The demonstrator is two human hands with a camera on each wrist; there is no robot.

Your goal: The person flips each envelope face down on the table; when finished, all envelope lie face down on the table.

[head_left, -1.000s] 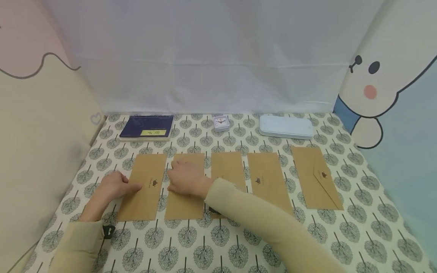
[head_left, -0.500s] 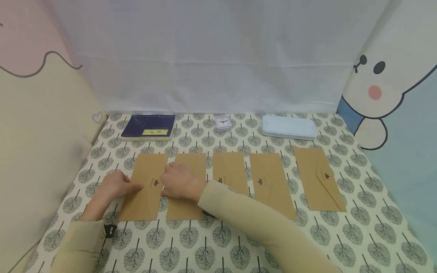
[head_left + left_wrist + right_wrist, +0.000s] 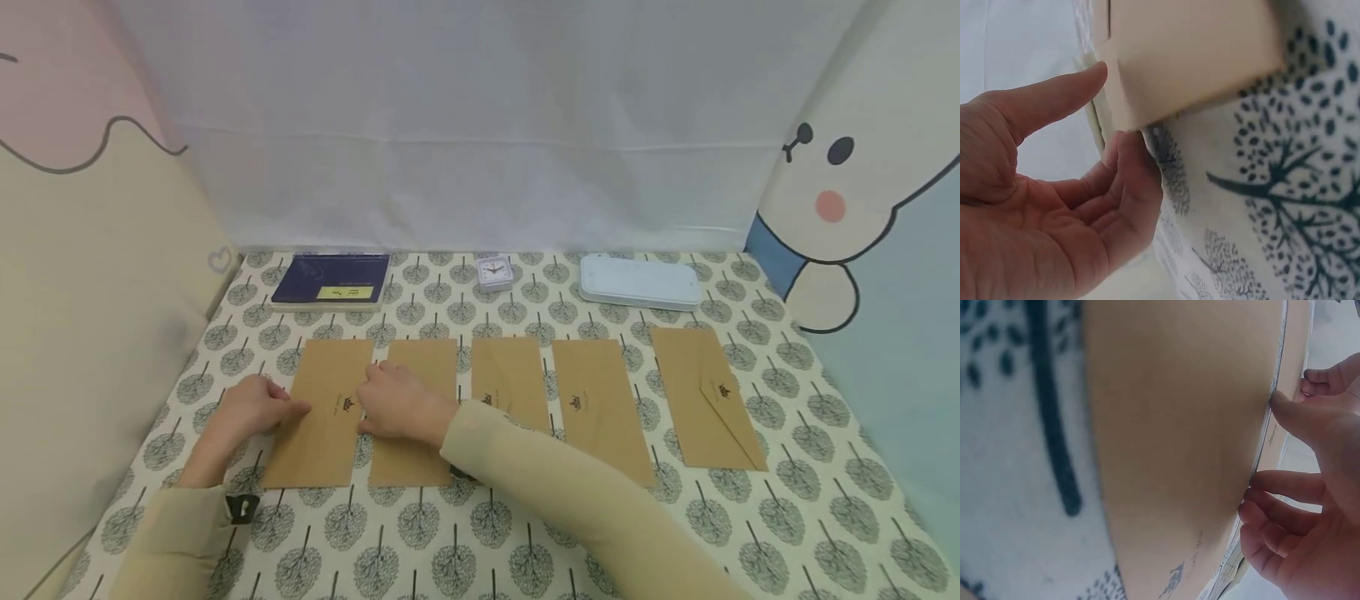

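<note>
Several brown paper envelopes lie flat in a row. At the leftmost envelope (image 3: 322, 454), my left hand (image 3: 251, 408) touches the left edge, its thumb reaching over the paper in the head view. The left wrist view shows that thumb and the bent fingers spread apart along the edge of the envelope (image 3: 1191, 56). My right hand (image 3: 401, 404) lies over the second envelope (image 3: 412, 462). In the right wrist view, its thumb and loosely bent fingers meet the far edge of the envelope (image 3: 1179, 425), spaced apart. The leftmost and second envelopes lie side by side with a narrow gap.
Farther right lie the third envelope (image 3: 510, 367), the fourth envelope (image 3: 600, 375) and a slanted envelope (image 3: 690, 392). Behind them stand a dark blue book (image 3: 322, 279), a small clock (image 3: 494, 273) and a light blue case (image 3: 637, 283). A tree-patterned cloth (image 3: 450, 542) covers the table.
My right hand has shifted slightly left across the second envelope to its left edge. The left hand stays at the leftmost envelope. The head view has turned a little.
</note>
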